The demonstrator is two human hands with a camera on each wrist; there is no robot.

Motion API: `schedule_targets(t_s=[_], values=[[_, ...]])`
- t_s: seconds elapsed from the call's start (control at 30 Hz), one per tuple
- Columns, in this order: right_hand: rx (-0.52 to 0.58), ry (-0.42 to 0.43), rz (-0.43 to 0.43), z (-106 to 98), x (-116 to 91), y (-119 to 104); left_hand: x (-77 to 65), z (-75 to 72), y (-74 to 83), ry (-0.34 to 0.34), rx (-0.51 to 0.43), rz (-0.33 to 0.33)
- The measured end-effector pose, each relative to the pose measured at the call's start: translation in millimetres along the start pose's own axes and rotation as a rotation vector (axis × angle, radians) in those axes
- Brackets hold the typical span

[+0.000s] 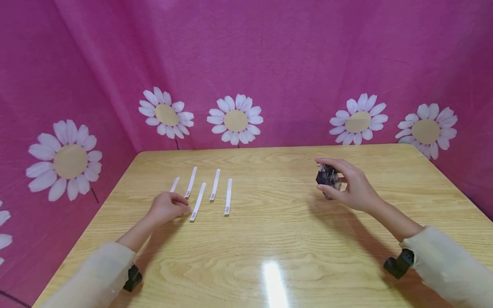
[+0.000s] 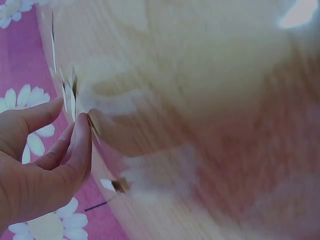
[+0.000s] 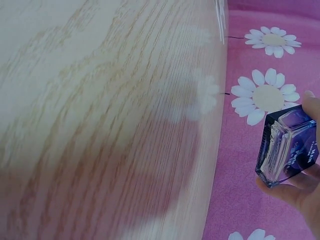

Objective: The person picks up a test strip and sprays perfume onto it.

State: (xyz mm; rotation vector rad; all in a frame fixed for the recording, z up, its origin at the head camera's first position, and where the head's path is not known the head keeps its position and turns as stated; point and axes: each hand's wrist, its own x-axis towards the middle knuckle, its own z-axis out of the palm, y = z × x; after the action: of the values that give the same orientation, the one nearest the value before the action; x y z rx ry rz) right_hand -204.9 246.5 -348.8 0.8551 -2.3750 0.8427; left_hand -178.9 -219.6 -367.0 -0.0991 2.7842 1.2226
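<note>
Several white paper test strips (image 1: 198, 202) lie spread over the left half of the table, each with small dark print at its near end. My left hand (image 1: 167, 207) is low among them, its fingertips beside the nearest strip, and it partly hides the leftmost strip (image 1: 175, 184). A gap shows between thumb and fingers in the left wrist view, where the strips (image 2: 73, 95) appear thin and edge-on. On the right, my right hand (image 1: 354, 186) grips a dark, glassy perfume bottle (image 1: 327, 177) between thumb and fingers. Light lettering is visible on the bottle (image 3: 290, 145) in the right wrist view.
The wooden table (image 1: 269, 231) has a bright light reflection near its front. A pink curtain (image 1: 292, 64) with white daisies stands behind the table and along its sides. Dark wrist cameras (image 1: 399, 263) sit at both sleeves.
</note>
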Motion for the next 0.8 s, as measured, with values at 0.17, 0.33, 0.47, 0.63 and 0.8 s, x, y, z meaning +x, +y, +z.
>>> schedule_targets(t_s=[0.17, 0.33, 0.47, 0.63, 0.8], values=[[-0.006, -0.003, -0.001, 0, 0, -1, -3.5, 9.7, 3.6, 0.031, 0.096, 0.068], [-0.006, -0.01, 0.001, 1, -2, -1, -7.4, 18.3, 7.8, 0.062, 0.18, 0.121], [0.0, -0.009, -0.011, 2, -3, -1, -9.2, 22.1, 9.3, 0.08, 0.217, 0.134], [0.01, -0.005, -0.024, 2, -3, 0, -8.3, 21.6, 9.9, 0.093, 0.212, 0.139], [0.004, -0.002, -0.021, 0, -4, 1, -6.7, 18.7, 8.6, 0.087, 0.172, 0.153]])
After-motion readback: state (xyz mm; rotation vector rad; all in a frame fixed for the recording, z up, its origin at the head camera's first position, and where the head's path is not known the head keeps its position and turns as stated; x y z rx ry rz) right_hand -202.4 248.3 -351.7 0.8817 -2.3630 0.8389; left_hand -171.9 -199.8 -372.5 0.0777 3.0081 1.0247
